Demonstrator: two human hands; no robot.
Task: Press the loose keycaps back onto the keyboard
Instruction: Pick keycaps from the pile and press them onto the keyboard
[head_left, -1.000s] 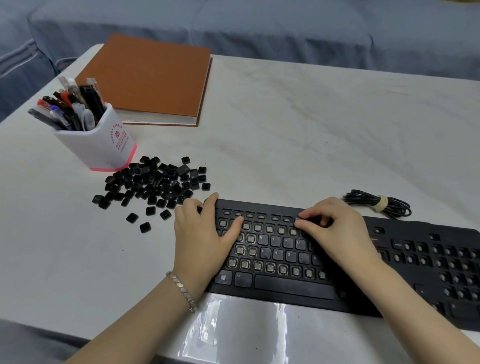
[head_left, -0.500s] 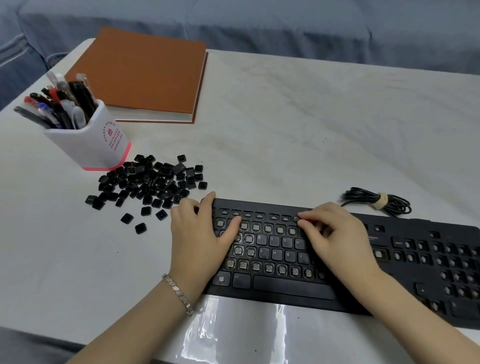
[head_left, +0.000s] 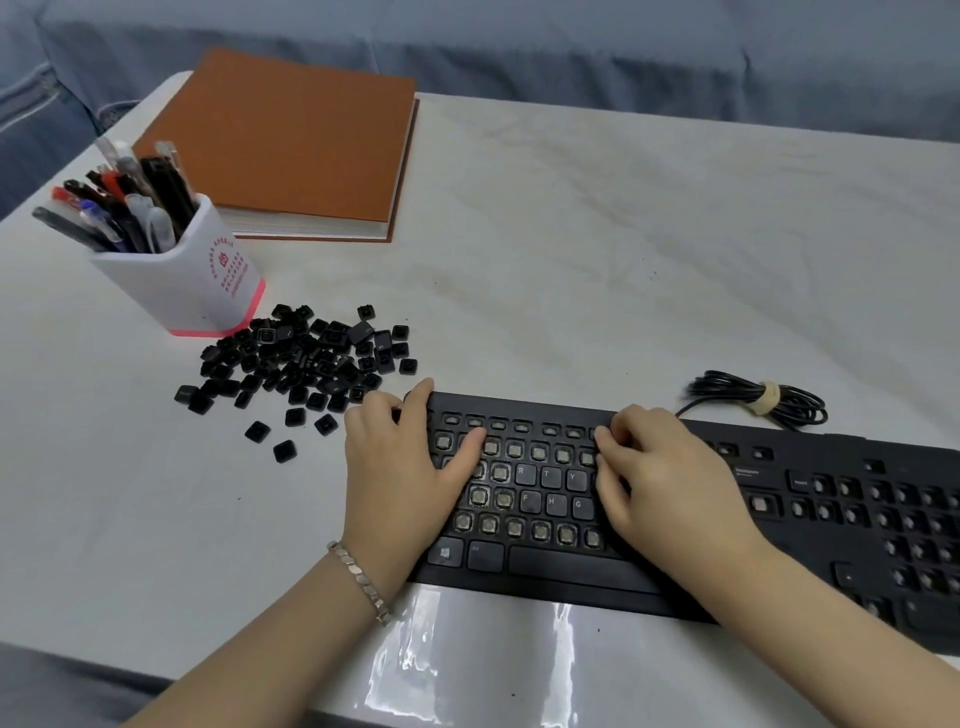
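Observation:
A black keyboard (head_left: 675, 582) lies along the table's near edge. Most of its left half shows bare switches, with a few letter caps around R, T, Y, F, H, G in place. Several loose black keycaps (head_left: 306, 364) lie in a pile to the keyboard's upper left. My left hand (head_left: 395, 483) lies over the keyboard's left end. Its fingers bend over the far left corner and its thumb rests on the number row. My right hand (head_left: 660, 483) has curled fingers, the tips down on the upper rows near the middle. Whatever sits under those tips is hidden.
A white pen holder (head_left: 182, 280) full of pens stands behind the pile. An orange book (head_left: 291, 150) lies at the back left. The keyboard's coiled cable (head_left: 758, 400) lies behind its right part. A glossy strip (head_left: 467, 654) runs along the near table edge.
Both hands stay at the same places on the keyboard. The right fingertips have drawn in slightly. The view has shifted a little.

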